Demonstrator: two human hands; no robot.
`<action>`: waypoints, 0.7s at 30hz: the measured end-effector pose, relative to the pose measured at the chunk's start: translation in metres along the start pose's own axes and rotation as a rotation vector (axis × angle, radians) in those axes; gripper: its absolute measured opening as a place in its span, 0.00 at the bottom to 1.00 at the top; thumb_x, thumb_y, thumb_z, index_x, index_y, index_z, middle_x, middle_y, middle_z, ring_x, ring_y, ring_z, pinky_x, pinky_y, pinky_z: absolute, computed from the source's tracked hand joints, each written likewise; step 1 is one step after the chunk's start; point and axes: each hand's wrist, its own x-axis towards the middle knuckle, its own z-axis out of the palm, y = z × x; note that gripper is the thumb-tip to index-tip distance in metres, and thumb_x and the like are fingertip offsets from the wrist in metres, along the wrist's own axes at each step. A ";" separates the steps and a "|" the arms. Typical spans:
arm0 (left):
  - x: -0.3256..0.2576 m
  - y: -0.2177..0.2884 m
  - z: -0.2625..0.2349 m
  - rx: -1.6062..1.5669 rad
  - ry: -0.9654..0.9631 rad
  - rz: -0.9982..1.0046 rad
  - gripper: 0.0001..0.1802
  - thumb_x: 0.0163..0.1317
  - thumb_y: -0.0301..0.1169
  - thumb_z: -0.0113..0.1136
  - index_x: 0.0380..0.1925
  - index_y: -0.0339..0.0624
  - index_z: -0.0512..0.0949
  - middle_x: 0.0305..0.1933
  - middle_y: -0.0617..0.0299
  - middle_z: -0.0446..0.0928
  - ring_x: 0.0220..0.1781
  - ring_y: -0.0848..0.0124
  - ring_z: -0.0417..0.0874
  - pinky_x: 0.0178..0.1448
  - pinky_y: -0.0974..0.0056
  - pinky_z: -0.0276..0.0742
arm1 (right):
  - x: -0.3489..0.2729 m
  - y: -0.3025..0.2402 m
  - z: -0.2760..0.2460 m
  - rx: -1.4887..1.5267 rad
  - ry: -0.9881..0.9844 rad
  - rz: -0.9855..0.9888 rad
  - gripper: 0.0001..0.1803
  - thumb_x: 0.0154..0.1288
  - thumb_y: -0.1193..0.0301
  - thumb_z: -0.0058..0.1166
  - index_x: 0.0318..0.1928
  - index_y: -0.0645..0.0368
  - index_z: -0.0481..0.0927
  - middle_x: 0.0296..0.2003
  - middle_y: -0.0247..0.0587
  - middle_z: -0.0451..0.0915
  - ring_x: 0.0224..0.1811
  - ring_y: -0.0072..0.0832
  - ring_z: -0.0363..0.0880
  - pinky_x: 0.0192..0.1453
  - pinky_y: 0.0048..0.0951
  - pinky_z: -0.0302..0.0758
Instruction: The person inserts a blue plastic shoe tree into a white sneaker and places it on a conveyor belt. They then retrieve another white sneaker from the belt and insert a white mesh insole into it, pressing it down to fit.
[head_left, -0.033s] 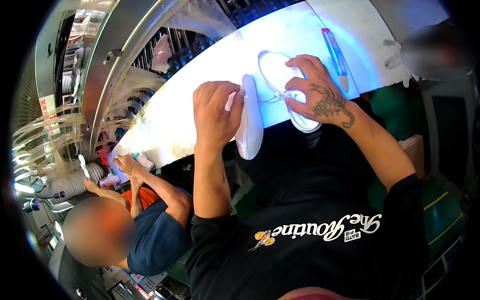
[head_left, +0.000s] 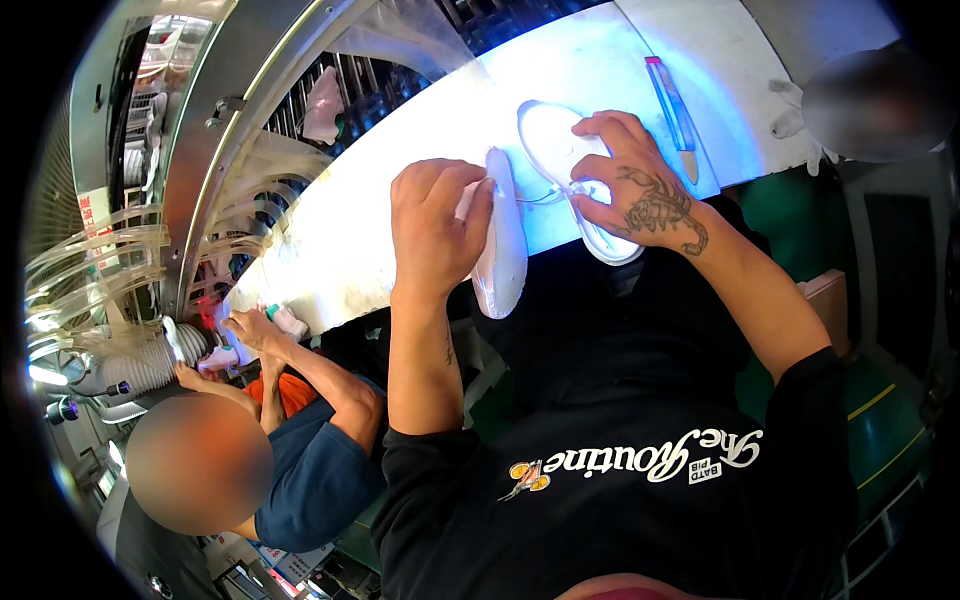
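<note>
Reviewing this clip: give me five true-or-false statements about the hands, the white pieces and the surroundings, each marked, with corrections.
1. The left hand holds a white shoe-shaped piece. True.
2. The right hand is on a white sole. True.
3. A slim red-ended tool lies on the table. True.
4. The sole and the shoe-shaped piece are pressed together. False: the table shows between them.
5. The co-worker wears a white top. False: it is dark blue.
</note>
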 end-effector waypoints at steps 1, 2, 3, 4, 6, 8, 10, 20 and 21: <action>-0.001 -0.001 0.003 -0.013 -0.019 0.017 0.10 0.56 0.23 0.74 0.39 0.45 0.86 0.40 0.60 0.85 0.47 0.57 0.84 0.58 0.53 0.76 | 0.000 0.000 0.002 0.012 -0.022 0.019 0.11 0.66 0.66 0.72 0.46 0.56 0.93 0.69 0.48 0.75 0.79 0.48 0.63 0.81 0.53 0.67; -0.001 -0.002 0.006 -0.025 -0.035 0.035 0.10 0.56 0.23 0.74 0.39 0.45 0.87 0.40 0.60 0.85 0.47 0.57 0.84 0.58 0.53 0.76 | 0.000 -0.001 0.006 0.022 0.000 -0.001 0.10 0.66 0.67 0.73 0.45 0.56 0.93 0.68 0.48 0.77 0.79 0.48 0.63 0.81 0.53 0.66; -0.001 -0.002 0.008 -0.037 -0.050 0.053 0.10 0.57 0.23 0.74 0.39 0.45 0.87 0.40 0.60 0.85 0.48 0.57 0.84 0.58 0.53 0.76 | 0.001 0.000 0.008 0.023 0.003 -0.016 0.10 0.66 0.67 0.73 0.45 0.56 0.93 0.68 0.47 0.77 0.78 0.48 0.64 0.81 0.53 0.66; 0.000 -0.001 0.011 -0.045 -0.052 0.048 0.10 0.57 0.22 0.73 0.39 0.45 0.87 0.40 0.60 0.85 0.48 0.56 0.84 0.58 0.53 0.76 | 0.002 0.000 0.009 0.024 0.006 -0.031 0.10 0.67 0.67 0.73 0.45 0.56 0.93 0.68 0.47 0.76 0.78 0.47 0.64 0.82 0.52 0.66; 0.003 0.002 0.014 -0.064 -0.082 0.026 0.10 0.58 0.21 0.72 0.40 0.45 0.87 0.41 0.60 0.85 0.50 0.56 0.84 0.60 0.52 0.76 | 0.004 0.002 0.012 0.019 0.019 -0.041 0.11 0.66 0.67 0.73 0.46 0.55 0.93 0.68 0.47 0.76 0.78 0.48 0.64 0.81 0.52 0.67; 0.004 0.002 0.012 -0.048 -0.123 0.018 0.11 0.59 0.21 0.71 0.41 0.45 0.88 0.44 0.60 0.86 0.53 0.56 0.84 0.62 0.51 0.76 | 0.008 0.002 0.013 0.007 0.040 -0.040 0.12 0.64 0.67 0.75 0.47 0.55 0.91 0.68 0.49 0.75 0.78 0.49 0.64 0.80 0.51 0.69; 0.003 -0.001 0.008 0.002 -0.176 0.024 0.13 0.59 0.20 0.70 0.44 0.45 0.89 0.47 0.60 0.88 0.58 0.55 0.83 0.65 0.50 0.75 | 0.005 -0.003 0.005 0.030 0.027 0.028 0.13 0.65 0.68 0.74 0.48 0.55 0.91 0.68 0.48 0.75 0.77 0.49 0.65 0.79 0.50 0.70; 0.002 0.005 0.005 -0.031 -0.280 0.083 0.15 0.60 0.25 0.72 0.48 0.44 0.89 0.55 0.58 0.87 0.64 0.51 0.83 0.73 0.46 0.74 | 0.001 -0.010 0.005 -0.050 0.053 0.051 0.13 0.69 0.65 0.71 0.49 0.57 0.92 0.68 0.46 0.77 0.75 0.45 0.68 0.79 0.48 0.70; 0.006 0.009 0.006 -0.022 -0.314 0.084 0.14 0.60 0.26 0.72 0.48 0.45 0.89 0.54 0.58 0.87 0.64 0.51 0.83 0.74 0.44 0.72 | 0.001 -0.010 0.006 -0.058 0.047 0.054 0.13 0.69 0.65 0.71 0.49 0.57 0.92 0.68 0.46 0.77 0.75 0.45 0.68 0.79 0.49 0.70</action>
